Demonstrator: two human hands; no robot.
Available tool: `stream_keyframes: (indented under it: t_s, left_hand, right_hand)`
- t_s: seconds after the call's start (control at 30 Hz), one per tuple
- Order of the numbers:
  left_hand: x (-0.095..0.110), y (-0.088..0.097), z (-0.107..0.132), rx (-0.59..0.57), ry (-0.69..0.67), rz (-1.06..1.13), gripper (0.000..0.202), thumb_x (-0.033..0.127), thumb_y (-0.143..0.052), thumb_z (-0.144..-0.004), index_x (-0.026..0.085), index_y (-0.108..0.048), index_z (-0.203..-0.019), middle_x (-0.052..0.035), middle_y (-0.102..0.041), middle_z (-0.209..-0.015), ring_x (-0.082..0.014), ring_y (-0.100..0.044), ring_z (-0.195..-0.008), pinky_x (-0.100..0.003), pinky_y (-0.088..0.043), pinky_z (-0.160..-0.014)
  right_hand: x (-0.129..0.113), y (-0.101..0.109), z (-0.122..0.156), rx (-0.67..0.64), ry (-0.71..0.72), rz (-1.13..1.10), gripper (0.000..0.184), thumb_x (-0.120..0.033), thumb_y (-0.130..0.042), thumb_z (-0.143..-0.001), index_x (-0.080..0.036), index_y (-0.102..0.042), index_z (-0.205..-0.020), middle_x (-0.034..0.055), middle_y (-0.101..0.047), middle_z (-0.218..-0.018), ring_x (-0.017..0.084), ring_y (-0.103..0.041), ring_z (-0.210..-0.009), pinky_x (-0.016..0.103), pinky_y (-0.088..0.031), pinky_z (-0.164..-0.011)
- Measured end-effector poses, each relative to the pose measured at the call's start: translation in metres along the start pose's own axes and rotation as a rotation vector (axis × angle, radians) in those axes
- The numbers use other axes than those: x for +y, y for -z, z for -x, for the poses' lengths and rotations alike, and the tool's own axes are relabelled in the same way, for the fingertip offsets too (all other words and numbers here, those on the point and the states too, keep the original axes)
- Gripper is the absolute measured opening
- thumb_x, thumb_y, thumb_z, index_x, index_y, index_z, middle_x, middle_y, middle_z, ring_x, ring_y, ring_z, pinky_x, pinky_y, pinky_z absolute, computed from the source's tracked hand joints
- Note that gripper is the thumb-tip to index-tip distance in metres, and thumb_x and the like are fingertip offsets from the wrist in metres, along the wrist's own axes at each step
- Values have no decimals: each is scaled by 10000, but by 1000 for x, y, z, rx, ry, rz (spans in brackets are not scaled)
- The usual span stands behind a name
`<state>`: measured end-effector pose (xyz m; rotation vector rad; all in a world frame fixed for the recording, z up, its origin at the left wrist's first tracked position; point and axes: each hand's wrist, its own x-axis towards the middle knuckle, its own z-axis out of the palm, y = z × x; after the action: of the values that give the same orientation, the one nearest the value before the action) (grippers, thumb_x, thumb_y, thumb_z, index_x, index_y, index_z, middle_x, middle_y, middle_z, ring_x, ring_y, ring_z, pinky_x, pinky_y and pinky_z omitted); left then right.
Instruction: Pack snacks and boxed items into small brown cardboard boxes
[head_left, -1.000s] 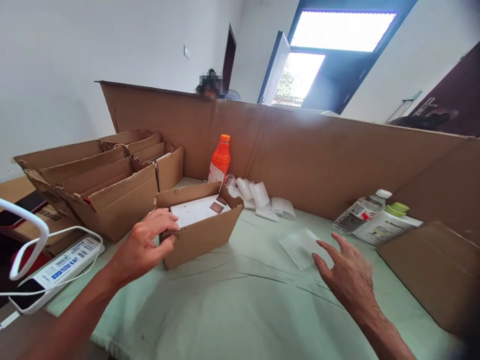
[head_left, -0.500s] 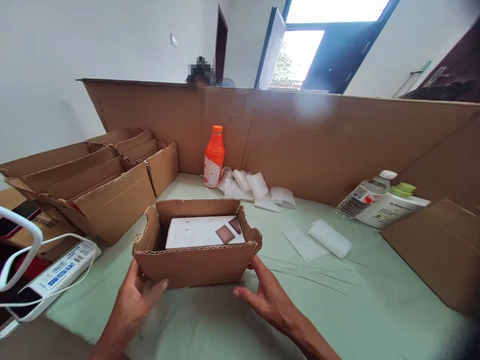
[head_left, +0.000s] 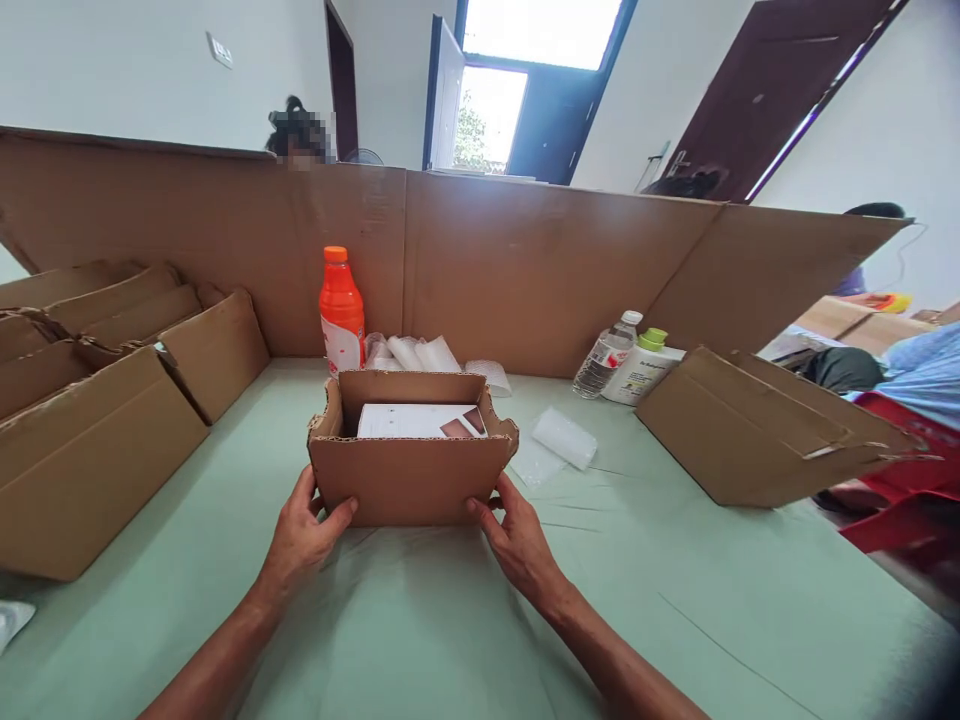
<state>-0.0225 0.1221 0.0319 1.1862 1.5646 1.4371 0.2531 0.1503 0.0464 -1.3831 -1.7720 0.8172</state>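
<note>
In the middle of the table an open-topped cardboard box stands upright, its near wall facing me. Inside it lies a white package with brown squares printed on top; its lower part is hidden by the near wall. My left hand grips the box's lower left corner, thumb on the near wall and fingers around the side. My right hand holds the lower right corner the same way. The fingertips of both hands are partly hidden by the box.
Cardboard boxes stand at left, another cardboard box at right. Behind are an orange bottle, bubble wrap, a clear bottle and a white bottle. A cardboard wall edges the green table; a person's head shows beyond it.
My view has swung to the right. My right thumb, which was off the near wall, now presses on it, and both hands have closed on the cardboard box.
</note>
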Motion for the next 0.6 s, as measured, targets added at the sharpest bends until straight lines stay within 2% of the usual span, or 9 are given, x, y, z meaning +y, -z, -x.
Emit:
stream_keyframes:
  t_s: [0.23, 0.33, 0.4, 0.5, 0.6]
  left_hand:
    - [0, -22, -50, 15, -107, -43, 562, 400, -689, -685, 186, -557, -1188, -73, -687, -1106, -241, -667, -1002, -377, -565, -865]
    - [-2, -34, -76, 6, -121, -43, 574, 369, -684, -672, 186, -554, -1200, -86, -675, -1172, -254, -642, -1087, -393, -536, -941]
    - [-7, -40, -85, 1, -109, -40, 570, 349, -673, -683, 177, -547, -1212, -105, -663, -1213, -268, -622, -1146, -423, -502, -1010]
    - [-23, -43, -79, -5, -63, -31, 618, 327, -652, -717, 153, -504, -1292, -154, -623, -1299, -288, -597, -1218, -472, -450, -1083]
    - [-41, -35, -52, 5, -16, -30, 740, 338, -654, -770, 156, -391, -1437, -191, -550, -1410, -299, -551, -1306, -502, -402, -1134]
  right_hand:
    - [14, -6, -62, 57, 60, 14, 445, -321, -527, -839, -187, -584, -1260, 70, -709, -1099, 203, -640, -812, 364, -539, -766]
    - [20, -8, -83, 87, 78, 26, 473, -299, -512, -838, -192, -573, -1295, 74, -713, -1132, 203, -648, -822, 365, -543, -772]
    - [28, -6, -88, 80, 89, 28, 521, -282, -508, -841, -207, -540, -1356, 75, -704, -1201, 216, -667, -909, 375, -551, -812]
    - [48, 8, -81, 94, 130, 145, 559, -296, -524, -881, -220, -491, -1434, 98, -648, -1352, 255, -628, -1176, 428, -524, -959]
    - [71, 35, -69, 119, 173, 490, 483, -283, -548, -906, -198, -560, -1381, 128, -584, -1446, 278, -538, -1326, 466, -441, -1083]
